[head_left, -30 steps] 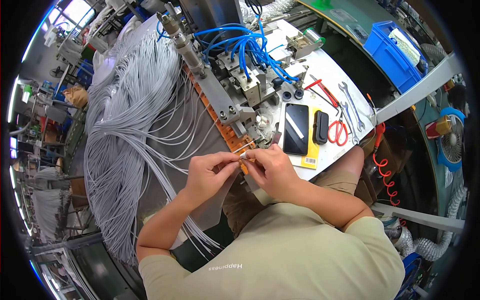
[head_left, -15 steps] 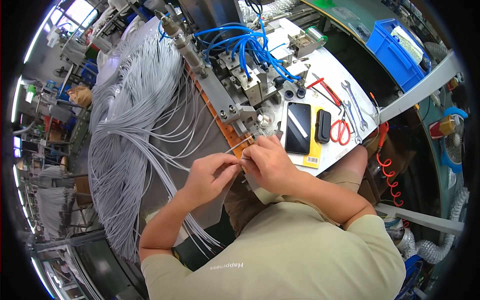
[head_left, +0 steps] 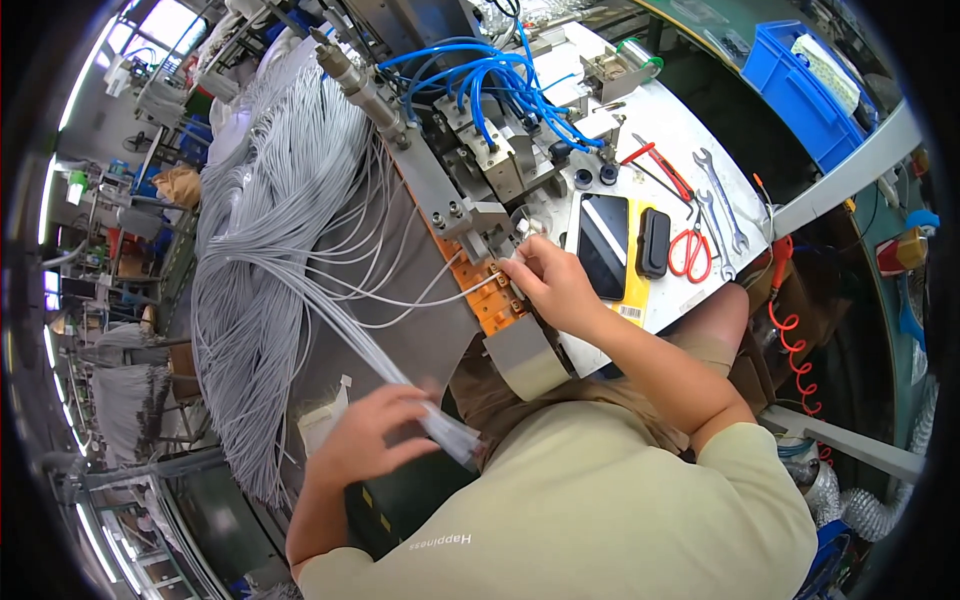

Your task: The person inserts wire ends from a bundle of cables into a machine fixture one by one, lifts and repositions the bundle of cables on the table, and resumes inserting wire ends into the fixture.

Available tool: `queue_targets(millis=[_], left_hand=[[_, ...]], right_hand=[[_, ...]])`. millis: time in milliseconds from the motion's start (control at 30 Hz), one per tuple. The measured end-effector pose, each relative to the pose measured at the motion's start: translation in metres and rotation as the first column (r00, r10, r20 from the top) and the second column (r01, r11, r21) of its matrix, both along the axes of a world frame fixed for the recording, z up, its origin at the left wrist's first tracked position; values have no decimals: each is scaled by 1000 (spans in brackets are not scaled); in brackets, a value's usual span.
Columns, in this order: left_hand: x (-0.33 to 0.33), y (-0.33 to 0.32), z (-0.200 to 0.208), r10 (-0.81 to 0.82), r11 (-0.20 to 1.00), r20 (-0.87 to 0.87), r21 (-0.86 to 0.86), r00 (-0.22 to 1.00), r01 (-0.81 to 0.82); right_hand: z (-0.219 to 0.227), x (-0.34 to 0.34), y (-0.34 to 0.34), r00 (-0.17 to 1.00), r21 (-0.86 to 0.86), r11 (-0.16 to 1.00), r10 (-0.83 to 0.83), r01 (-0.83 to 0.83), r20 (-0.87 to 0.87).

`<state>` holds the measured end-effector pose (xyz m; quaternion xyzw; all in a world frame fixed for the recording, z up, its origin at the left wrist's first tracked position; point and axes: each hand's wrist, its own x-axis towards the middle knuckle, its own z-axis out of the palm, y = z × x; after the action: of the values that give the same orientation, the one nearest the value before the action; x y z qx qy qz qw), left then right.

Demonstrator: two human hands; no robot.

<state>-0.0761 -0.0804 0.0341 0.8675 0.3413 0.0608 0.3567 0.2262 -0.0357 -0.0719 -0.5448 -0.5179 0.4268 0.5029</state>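
My left hand (head_left: 372, 432) is down at the left beside the free ends of a bundle of thin grey cables (head_left: 350, 335). Its thumb stands away from the fingers, whose tips are blurred over the bundle. My right hand (head_left: 550, 285) pinches at the end of a single grey cable (head_left: 425, 303), over an orange fixture strip (head_left: 495, 305) with small brass-coloured parts. The very tip of that cable is hidden by the fingers. Just beyond the hand stands the metal head of a bench machine (head_left: 485, 228) with blue air tubes (head_left: 490, 75).
A large heap of grey cables (head_left: 270, 200) covers the left of the bench. On the white plate at right lie a phone (head_left: 603, 255), a black case (head_left: 654, 243), red-handled scissors (head_left: 690, 255) and wrenches (head_left: 720, 200). A blue bin (head_left: 800, 105) stands at far right.
My left hand has left my right hand and dropped down to the left to the cable bundle, whose ends are blurred. My right hand has shifted slightly up to the orange strip.
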Motion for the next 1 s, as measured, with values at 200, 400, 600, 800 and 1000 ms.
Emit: queue_targets(millis=[200, 400, 600, 800, 1000], left_hand=[[62, -5, -1, -206, 906, -190, 334, 960, 261], [75, 29, -28, -428, 704, -345, 452, 835, 548], [80, 69, -10, -288, 942, 7, -181, 958, 284], [76, 84, -31, 392, 618, 200, -780, 898, -96], [77, 81, -30, 351, 786, 327, -612, 878, -86]], right_hand=[[-4, 4, 11, 999, -89, 995, 43, -44, -8], [-17, 0, 11, 989, 67, 998, -18, 8, 147], [-15, 2, -5, 995, -11, 997, -79, 78, -66], [30, -16, -64, 962, 518, 856, -129, -14, 240], [45, -26, -44, 854, 563, 822, -232, -84, 467]])
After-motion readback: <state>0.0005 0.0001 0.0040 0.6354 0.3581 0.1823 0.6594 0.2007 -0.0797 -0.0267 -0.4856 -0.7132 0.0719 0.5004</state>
